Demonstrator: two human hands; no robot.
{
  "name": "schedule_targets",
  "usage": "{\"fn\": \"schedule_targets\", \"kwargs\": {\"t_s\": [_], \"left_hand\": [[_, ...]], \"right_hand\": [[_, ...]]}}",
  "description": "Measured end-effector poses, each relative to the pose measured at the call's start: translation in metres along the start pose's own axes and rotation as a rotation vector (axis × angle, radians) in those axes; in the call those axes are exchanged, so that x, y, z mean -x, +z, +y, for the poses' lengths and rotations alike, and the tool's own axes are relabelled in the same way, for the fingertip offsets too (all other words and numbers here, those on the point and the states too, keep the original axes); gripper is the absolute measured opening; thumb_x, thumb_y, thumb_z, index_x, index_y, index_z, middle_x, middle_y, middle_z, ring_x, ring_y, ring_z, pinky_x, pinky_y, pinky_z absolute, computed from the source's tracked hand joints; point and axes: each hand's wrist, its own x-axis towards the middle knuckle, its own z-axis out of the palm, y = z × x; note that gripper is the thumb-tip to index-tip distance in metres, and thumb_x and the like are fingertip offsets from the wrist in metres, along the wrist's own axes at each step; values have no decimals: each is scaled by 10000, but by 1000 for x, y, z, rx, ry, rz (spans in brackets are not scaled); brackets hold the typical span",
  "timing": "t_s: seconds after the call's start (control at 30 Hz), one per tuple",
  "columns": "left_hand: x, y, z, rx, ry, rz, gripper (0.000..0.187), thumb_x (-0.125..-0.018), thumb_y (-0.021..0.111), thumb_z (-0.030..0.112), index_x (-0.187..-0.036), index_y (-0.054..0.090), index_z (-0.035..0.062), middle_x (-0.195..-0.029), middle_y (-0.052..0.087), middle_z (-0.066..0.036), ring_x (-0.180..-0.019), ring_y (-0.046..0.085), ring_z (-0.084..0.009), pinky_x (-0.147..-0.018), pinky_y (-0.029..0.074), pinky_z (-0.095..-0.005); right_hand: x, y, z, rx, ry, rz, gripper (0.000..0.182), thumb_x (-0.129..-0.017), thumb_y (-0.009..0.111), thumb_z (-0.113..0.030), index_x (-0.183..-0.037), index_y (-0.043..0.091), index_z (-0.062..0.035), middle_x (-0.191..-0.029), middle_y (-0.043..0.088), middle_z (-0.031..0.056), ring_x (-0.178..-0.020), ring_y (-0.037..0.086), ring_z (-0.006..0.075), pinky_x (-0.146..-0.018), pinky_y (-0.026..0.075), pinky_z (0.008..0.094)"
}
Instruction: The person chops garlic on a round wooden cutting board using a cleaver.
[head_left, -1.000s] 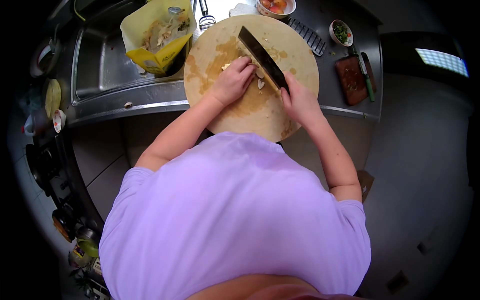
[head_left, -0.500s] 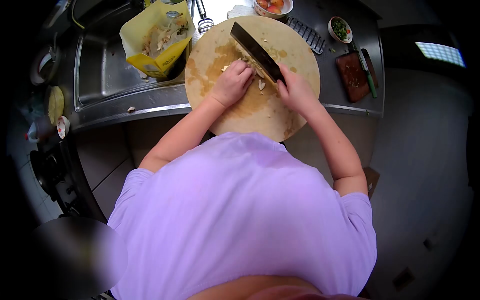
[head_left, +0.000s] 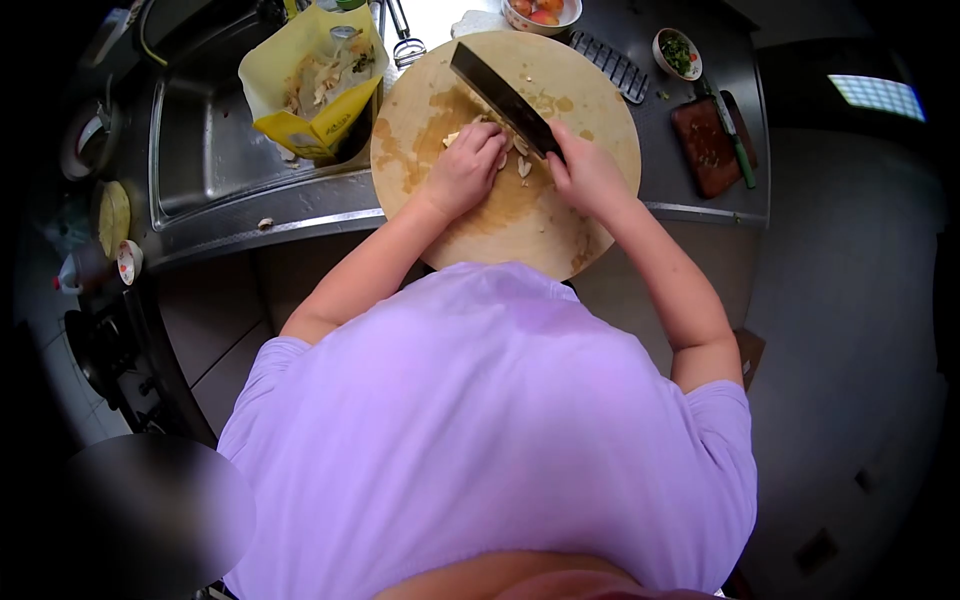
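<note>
A round wooden cutting board [head_left: 540,235] lies at the counter's front edge. My right hand [head_left: 588,178] is closed round the handle end of a dark, broad-bladed cleaver [head_left: 500,96], whose blade slants up to the left across the board. Close to the blade's left side, my left hand [head_left: 468,168] presses on pale food with its fingers curled together; the fingers mostly hide it. Small pale slices [head_left: 523,167] lie between my hands, and more bits are scattered near the blade.
Left of the board stands a yellow bag [head_left: 325,125] of scraps, beside a metal sink [head_left: 205,150]. Behind are a peeler [head_left: 407,48] and a fruit bowl [head_left: 541,22]. To the right are a bowl of greens [head_left: 678,54], a rack [head_left: 612,68] and a green-handled knife [head_left: 744,160] on a brown board [head_left: 705,150].
The cleaver has shifted slightly left, with my right hand moving a little left too. My left hand stays almost in place on the food.
</note>
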Motion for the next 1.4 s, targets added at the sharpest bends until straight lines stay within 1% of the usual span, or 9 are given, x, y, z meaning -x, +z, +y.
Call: {"fn": "schedule_targets", "kwargs": {"t_s": [0.2,0.33,0.43,0.53,0.73,1.07,1.13,1.23,1.4], "left_hand": [[1,-2,0,63,-63,-69,187,-805,613,32,-987,586,-2,-1004,551,-163,-970,547,-347,-876,475,-398],[5,-1,-3,61,-59,-76,159,-847,635,46,-994,586,10,-1014,561,-155,-963,552,-348,-855,477,-399],[2,0,-6,26,-42,-61,160,-842,641,45,-989,587,14,-990,562,-147,-958,553,-342,-845,476,-394],[2,-2,-4,52,-68,-37,151,-834,646,42,-971,588,18,-974,558,-146,-942,551,-338,-831,475,-395],[1,-1,-3,42,-77,-36,110,-819,610,54,-914,570,14,-923,531,-156,-912,536,-348,-830,471,-406],[0,-1,-4,51,-72,-40,110,-817,630,51,-906,571,21,-904,528,-149,-880,539,-341,-799,473,-399],[2,-1,1,51,-67,-25,96,-803,609,42,-877,555,15,-894,518,-154,-866,534,-341,-801,474,-396],[-1,-2,-2,49,-36,-7,98,-802,613,48,-874,553,16,-894,518,-152,-868,536,-338,-798,473,-396],[1,-3,-3,55,-47,-48,107,-809,618,61,-880,551,17,-917,531,-152,-894,543,-337,-811,478,-393]], "right_hand": [[14,-18,-21,140,-44,-52,312,-868,528,-87,-1173,480,-35,-854,649,231,-793,632,424,-690,499,520],[7,6,-5,117,-73,-25,323,-868,529,-89,-1182,474,-36,-845,648,231,-787,626,430,-687,498,520],[-1,5,-4,68,56,-35,330,-867,529,-91,-1187,468,-40,-834,649,229,-778,627,429,-680,498,521],[3,-2,-8,-25,0,18,345,-881,551,-97,-1216,480,-54,-867,642,237,-805,622,439,-700,495,510],[10,1,-11,117,-111,8,292,-872,520,-89,-1157,481,-43,-840,654,217,-775,632,426,-667,500,518],[5,-12,-10,10,100,-46,378,-865,558,-93,-1233,478,-52,-911,645,238,-864,621,421,-728,486,502],[13,-14,-15,41,-44,-52,364,-861,555,-88,-1218,491,-50,-897,641,242,-860,621,420,-725,483,506],[13,-9,-23,181,-13,-101,365,-863,553,-93,-1220,490,-50,-884,640,238,-850,622,419,-717,482,510],[0,10,-9,39,-9,18,332,-865,546,-89,-1191,493,-50,-869,646,226,-809,623,424,-694,483,518]]}}
